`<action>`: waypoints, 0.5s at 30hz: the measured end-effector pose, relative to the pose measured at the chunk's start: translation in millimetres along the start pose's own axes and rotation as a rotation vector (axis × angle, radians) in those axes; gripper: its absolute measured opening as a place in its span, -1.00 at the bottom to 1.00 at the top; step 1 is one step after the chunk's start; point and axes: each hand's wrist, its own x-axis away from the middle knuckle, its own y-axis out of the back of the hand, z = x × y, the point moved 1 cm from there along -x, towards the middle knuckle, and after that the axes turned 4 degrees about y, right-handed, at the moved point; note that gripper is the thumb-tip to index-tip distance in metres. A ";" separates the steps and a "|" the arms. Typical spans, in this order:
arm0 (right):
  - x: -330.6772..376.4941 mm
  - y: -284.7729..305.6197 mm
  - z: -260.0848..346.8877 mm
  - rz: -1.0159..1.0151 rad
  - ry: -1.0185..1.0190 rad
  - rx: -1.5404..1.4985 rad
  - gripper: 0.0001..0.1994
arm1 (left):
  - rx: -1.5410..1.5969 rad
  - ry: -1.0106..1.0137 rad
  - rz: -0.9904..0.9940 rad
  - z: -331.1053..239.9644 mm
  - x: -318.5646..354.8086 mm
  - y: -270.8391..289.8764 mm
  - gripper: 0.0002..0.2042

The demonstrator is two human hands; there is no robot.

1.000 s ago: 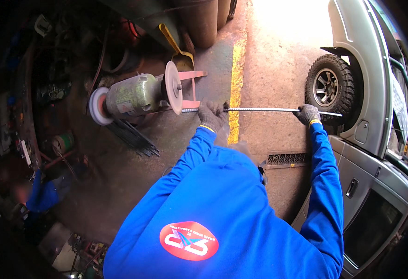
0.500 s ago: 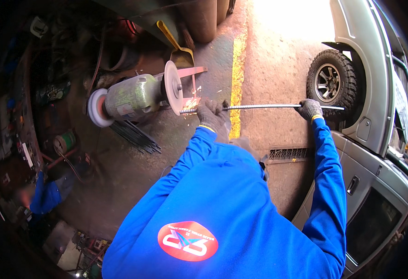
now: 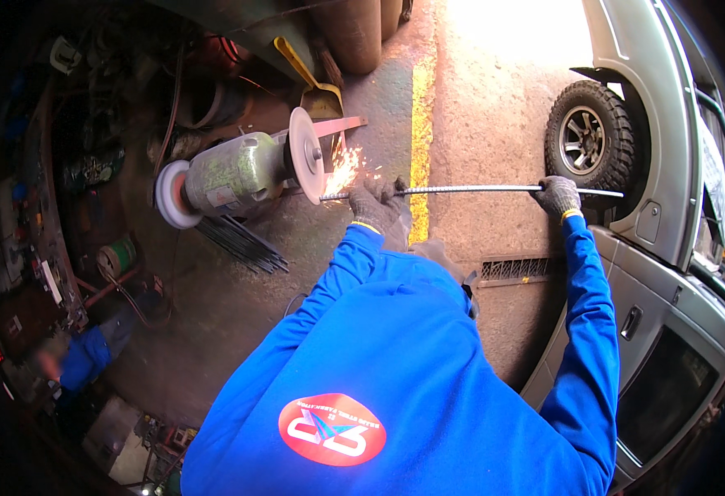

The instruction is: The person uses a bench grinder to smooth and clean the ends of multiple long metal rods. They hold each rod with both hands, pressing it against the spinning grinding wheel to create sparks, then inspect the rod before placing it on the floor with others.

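On the concrete workshop floor (image 3: 495, 107), my gloved left hand (image 3: 379, 207) and right hand (image 3: 557, 195) both clamped the steel rod (image 3: 470, 189), its tip sparking against the grinder wheel (image 3: 305, 155).

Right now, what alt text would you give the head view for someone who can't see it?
A person in blue sleeves holds a long ribbed steel rod level, gloved left hand near its tip and gloved right hand further back, the tip pressed to the spinning wheel of a bench grinder and throwing sparks. A parked vehicle's tyre is at right.
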 end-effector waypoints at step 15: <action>44.4 -23.7 -1.7 -0.127 -0.003 -0.025 -0.58 | -0.033 0.013 -0.144 1.1 13.7 -8.9 -0.50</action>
